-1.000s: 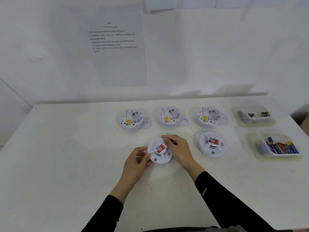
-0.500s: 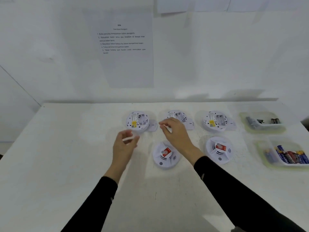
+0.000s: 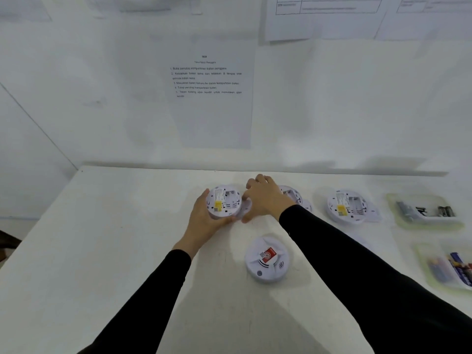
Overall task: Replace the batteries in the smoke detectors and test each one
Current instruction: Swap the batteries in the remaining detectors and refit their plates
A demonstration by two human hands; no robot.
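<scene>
Both hands have left the red-tagged detector (image 3: 267, 259), done w/ it I'd guess, & gone just behind it on the tabletop (image 3: 122, 251): L hand (image 3: 204, 223) grip wraps the open-backed detector (image 3: 224, 203), R hand (image 3: 265, 198) over its loose lid (image 3: 247, 205), grip can't tell.

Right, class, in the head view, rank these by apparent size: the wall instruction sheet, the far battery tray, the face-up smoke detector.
1. Instruction sheet
2. Far battery tray
3. Face-up smoke detector, though it lies nearer the camera than the tray, so their real sizes may compare differently.
</scene>
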